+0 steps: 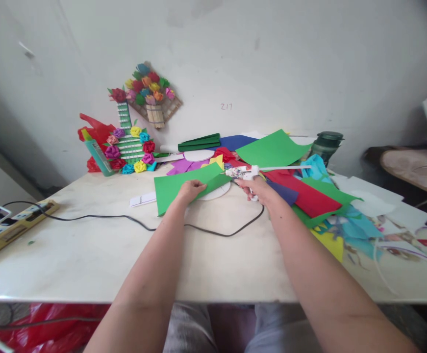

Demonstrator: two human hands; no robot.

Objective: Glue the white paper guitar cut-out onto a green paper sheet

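My left hand is closed on the near edge of a green paper sheet, which is folded over along its right part. My right hand grips a white hot glue gun. Its nozzle points left at the right end of the green sheet, and a long glue stick juts out of its back. Partly under the green sheet lies a white rounded piece, and a white strip with small writing sticks out to the left.
A black cord crosses the table from a yellow power strip to the glue gun. Coloured paper and scraps cover the right side. Behind stand a paper-flower guitar shape, a glue bottle and a dark green bottle.
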